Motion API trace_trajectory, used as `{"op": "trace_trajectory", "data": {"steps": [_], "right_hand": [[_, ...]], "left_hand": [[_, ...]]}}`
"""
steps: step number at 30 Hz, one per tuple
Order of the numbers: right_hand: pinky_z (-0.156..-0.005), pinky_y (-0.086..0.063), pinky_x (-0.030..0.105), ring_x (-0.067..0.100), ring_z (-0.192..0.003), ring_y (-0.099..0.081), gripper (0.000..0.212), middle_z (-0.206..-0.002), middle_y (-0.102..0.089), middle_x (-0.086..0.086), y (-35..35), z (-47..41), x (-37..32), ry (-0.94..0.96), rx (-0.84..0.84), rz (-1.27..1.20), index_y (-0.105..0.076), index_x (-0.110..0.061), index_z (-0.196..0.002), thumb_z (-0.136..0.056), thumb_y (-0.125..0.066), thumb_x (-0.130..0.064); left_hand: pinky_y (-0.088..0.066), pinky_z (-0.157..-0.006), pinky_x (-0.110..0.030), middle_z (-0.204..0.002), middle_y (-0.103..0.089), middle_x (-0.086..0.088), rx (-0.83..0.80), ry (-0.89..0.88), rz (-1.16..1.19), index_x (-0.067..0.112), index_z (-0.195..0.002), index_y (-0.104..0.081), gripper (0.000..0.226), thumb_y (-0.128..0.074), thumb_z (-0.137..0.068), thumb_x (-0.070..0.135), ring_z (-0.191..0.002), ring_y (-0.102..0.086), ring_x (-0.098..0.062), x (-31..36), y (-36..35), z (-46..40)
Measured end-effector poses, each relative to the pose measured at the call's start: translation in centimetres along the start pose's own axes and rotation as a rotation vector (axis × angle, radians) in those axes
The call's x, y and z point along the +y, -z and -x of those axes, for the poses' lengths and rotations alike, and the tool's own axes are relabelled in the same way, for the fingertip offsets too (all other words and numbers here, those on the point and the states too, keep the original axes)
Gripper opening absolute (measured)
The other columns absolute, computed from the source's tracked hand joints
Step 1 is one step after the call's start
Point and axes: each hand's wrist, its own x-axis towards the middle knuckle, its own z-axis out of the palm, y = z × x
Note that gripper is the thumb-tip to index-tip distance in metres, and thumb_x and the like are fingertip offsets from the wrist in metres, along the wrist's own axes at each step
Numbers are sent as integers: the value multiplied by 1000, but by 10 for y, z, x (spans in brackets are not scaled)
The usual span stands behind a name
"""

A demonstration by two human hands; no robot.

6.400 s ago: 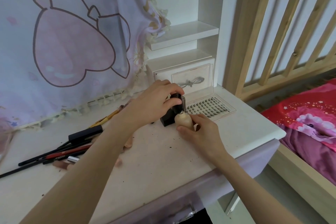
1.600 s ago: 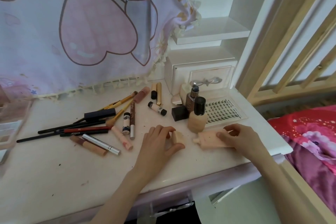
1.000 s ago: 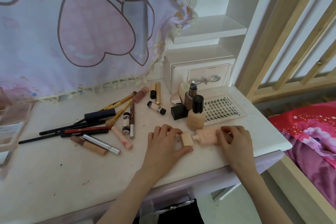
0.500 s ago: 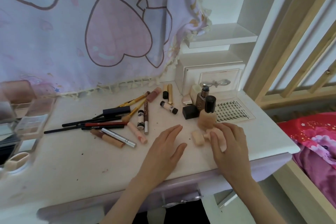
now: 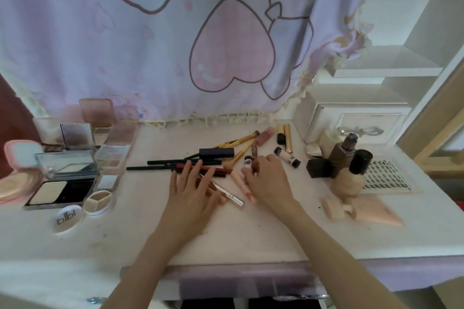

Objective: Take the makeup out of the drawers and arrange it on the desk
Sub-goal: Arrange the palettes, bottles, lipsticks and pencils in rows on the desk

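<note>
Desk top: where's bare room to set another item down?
Free: the front strip of the desk between the round white lid and the lying beige tube. Crowded: palettes at left, pencil pile under both hands, bottles at right.

A matt white desk (image 5: 251, 233), scuffed and speckled, carries glossy plastic compacts (image 5: 62, 183) and a silvery metallic tube (image 5: 227, 192). Behind hangs a soft printed cloth (image 5: 150, 57) with a frayed fringe. A clear plastic lash tray (image 5: 386, 178) lies beside a glass-look bottle (image 5: 342, 155) with a glossy black cap (image 5: 360, 162).
</note>
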Motion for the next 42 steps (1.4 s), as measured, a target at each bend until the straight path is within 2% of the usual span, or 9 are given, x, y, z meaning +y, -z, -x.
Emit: {"op": "trace_trajectory", "data": {"steps": [4,8,14,17,20,23,26,30,42], "right_hand": [[-85,-41,34,23,-104,-46,41,-111,-51,9,-9,-16,-9,-46,-49,141,-50,-9,-115,-90,-48,-42],[-87,-40,35,27,-111,-43,55,-118,-48,11,-11,-25,-13,-59,-101,239,-37,-6,-135,-91,-46,-38],[-76,-39,24,16,-92,-46,27,-102,-49,2,-2,-24,-12,-64,10,59,-52,-10,-108,-91,-49,-31],[-56,-34,14,3,-71,-52,13,-82,-56,-9,14,-17,-11,-72,-28,-228,-52,-23,-95,-90,-55,-35],[-48,-38,9,-3,-52,-53,9,-66,-63,-10,30,-4,-14,-70,-216,-496,-60,-31,-82,-88,-58,-38],[-44,-36,14,7,-46,-45,14,-63,-65,-1,39,11,-21,-147,-443,-839,-66,-18,-85,-83,-66,-32],[-40,-29,17,11,-42,-39,36,-62,-63,8,42,20,-26,-179,-566,-1041,-59,-9,-85,-71,-69,-40],[-38,-28,16,9,-39,-35,46,-55,-54,3,44,25,-31,-185,-567,-1060,-60,-6,-84,-69,-64,-50],[-52,-37,20,9,-54,-45,8,-60,-57,-1,32,41,-36,-57,-380,-988,-63,-11,-91,-88,-60,-17]], "left_hand": [[17,-111,-42,-156,10,3,-41,-6,-54,38,-145,1,75,18,-76,63,-132,31,-11,-5,-7,-6],[19,-110,-41,-155,13,4,-65,5,-32,38,-145,2,75,17,-75,62,-129,36,-11,-7,-7,-7],[22,-109,-38,-153,19,6,-70,0,2,38,-145,3,75,17,-76,62,-126,42,-10,-7,-5,-7],[17,-113,-37,-154,10,8,20,4,160,34,-146,-10,70,4,-85,65,-135,29,-8,-7,0,-6],[-11,-115,-37,-149,-23,6,201,-41,438,28,-139,-30,50,-35,-94,49,-141,-8,-10,-9,10,-5],[-24,-108,-17,-140,-28,23,230,-197,567,40,-134,-30,54,-56,-87,39,-131,-28,2,-5,26,-4],[-32,-87,-3,-115,-44,32,216,-272,594,43,-121,-41,37,-49,-85,43,-103,-39,17,5,41,-3],[-37,-73,-7,-93,-43,26,275,-258,586,27,-109,-49,21,-51,-88,32,-85,-44,10,10,44,0],[-32,-51,-15,-61,-37,14,229,-56,463,32,-70,-38,32,-24,-98,28,-54,-38,-5,10,48,-1]]}}
